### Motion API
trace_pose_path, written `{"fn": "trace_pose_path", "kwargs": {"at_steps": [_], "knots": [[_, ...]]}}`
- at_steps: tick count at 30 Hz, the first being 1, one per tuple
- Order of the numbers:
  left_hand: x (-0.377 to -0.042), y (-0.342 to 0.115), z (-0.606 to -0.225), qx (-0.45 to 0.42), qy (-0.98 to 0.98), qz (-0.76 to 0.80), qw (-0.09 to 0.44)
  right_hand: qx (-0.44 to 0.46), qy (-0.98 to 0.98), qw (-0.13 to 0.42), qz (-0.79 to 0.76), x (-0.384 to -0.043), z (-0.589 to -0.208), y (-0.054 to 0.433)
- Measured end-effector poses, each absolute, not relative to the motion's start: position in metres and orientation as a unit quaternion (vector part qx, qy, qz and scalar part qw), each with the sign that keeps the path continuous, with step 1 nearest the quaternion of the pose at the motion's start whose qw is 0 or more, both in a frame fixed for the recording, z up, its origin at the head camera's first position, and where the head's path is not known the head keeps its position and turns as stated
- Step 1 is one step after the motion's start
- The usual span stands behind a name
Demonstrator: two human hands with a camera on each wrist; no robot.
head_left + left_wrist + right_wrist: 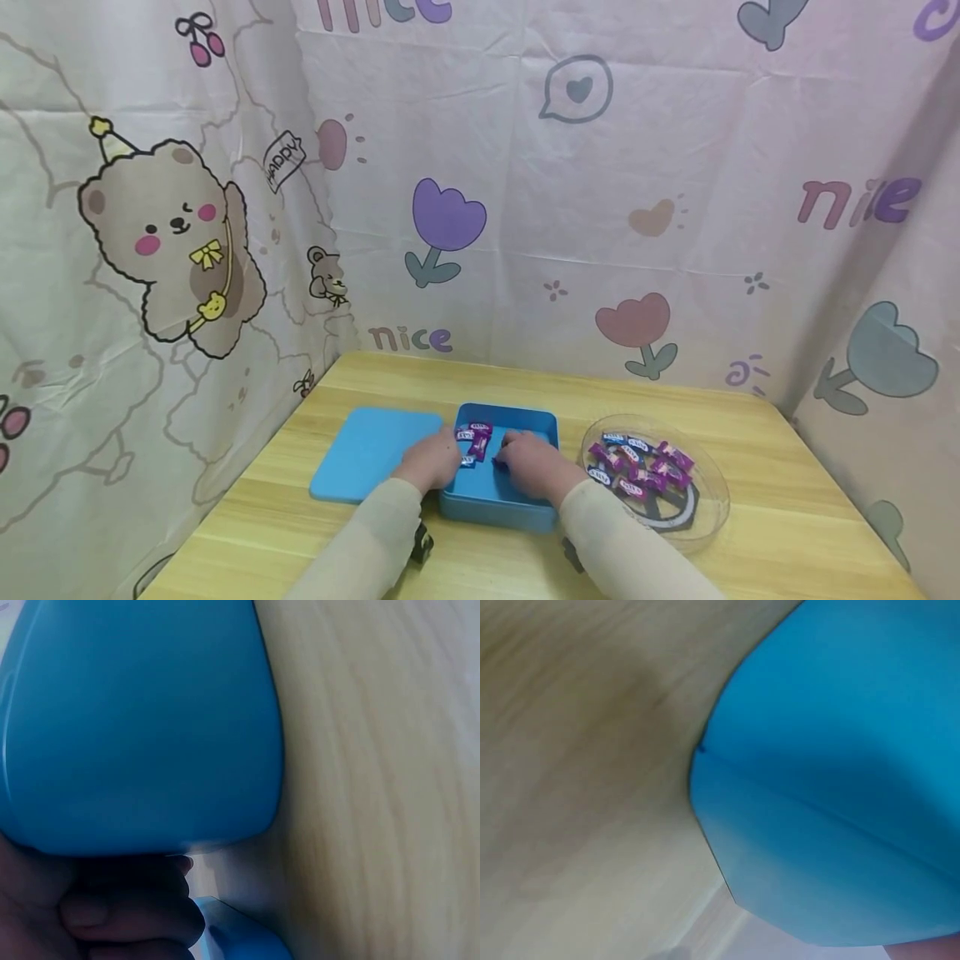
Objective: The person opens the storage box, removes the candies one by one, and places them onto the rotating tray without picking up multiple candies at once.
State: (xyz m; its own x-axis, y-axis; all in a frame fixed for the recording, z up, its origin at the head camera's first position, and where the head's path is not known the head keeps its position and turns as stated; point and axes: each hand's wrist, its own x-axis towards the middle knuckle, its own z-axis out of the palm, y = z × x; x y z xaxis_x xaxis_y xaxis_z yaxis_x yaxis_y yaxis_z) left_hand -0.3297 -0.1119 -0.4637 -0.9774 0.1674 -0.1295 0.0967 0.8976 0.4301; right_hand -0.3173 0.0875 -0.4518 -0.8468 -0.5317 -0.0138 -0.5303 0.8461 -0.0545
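Note:
A blue open box (pixel 498 510) sits on the table, with several small purple and blue wrapped candies (pixel 478 442) in its left part. My left hand (pixel 433 460) is at the box's left side, thumb at the rim and fingers curled against the outer wall, gripping it. In the left wrist view, those curled fingers (pixel 135 919) press close to the blue wall. Inside the box's right half, my right hand (pixel 534 467) pinches a dark wrapped candy (pixel 500 464), mostly covered by the fingers. The right wrist view shows mainly the box's outside (pixel 817 847).
A flat blue lid (pixel 367 454) lies left of the box. To the right stands a clear round tray (pixel 712 517) with several purple, blue and pink wrapped candies (pixel 645 475) in it. A patterned cloth (pixel 525 250) hangs behind the wooden table (pixel 480 567).

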Motion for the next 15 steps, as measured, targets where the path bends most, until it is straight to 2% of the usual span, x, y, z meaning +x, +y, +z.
{"fn": "trace_pose_path", "kwargs": {"at_steps": [15], "knots": [[-0.3295, -0.1117, -0.4636, 0.07, 0.971, 0.214, 0.078, -0.271, 0.962, -0.035, -0.01, -0.3108, -0.4511, 0.0963]]}}
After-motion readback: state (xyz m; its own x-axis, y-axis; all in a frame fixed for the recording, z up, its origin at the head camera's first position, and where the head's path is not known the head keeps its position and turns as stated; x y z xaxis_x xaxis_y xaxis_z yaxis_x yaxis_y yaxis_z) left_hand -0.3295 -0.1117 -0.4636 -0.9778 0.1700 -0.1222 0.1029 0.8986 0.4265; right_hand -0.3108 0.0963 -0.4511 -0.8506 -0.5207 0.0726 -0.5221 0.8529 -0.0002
